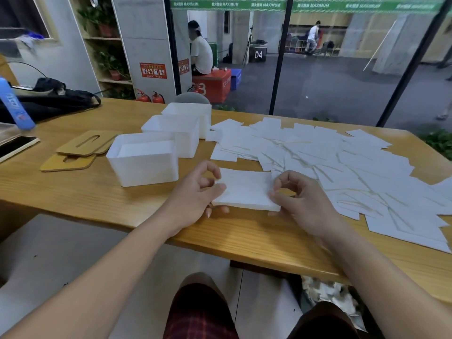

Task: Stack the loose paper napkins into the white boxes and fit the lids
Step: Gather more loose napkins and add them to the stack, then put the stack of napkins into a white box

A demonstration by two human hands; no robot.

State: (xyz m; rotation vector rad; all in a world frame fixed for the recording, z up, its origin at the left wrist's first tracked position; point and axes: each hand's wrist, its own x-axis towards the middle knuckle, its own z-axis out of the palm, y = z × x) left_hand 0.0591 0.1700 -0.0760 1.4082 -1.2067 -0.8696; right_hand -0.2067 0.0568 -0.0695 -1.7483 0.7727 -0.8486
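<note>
- Presently: small napkin stack (pixel 245 189) pinched between left hand (pixel 195 192) and right hand (pixel 300 201), near table (pixel 73 192) edge.
- Nearest box (pixel 144 162) part-filled, left; loose napkins (pixel 330 162) right; lids (pixel 80 148) far left.

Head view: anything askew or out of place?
Loose napkins lie scattered and overlapping across the table's right side. Wooden lids sit off the white boxes, piled crookedly. Both hands pinch a tidy stack.

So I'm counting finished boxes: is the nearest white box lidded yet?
No. The nearest white box is open-topped with napkins showing inside; the wooden lids lie on the table beside it.
</note>
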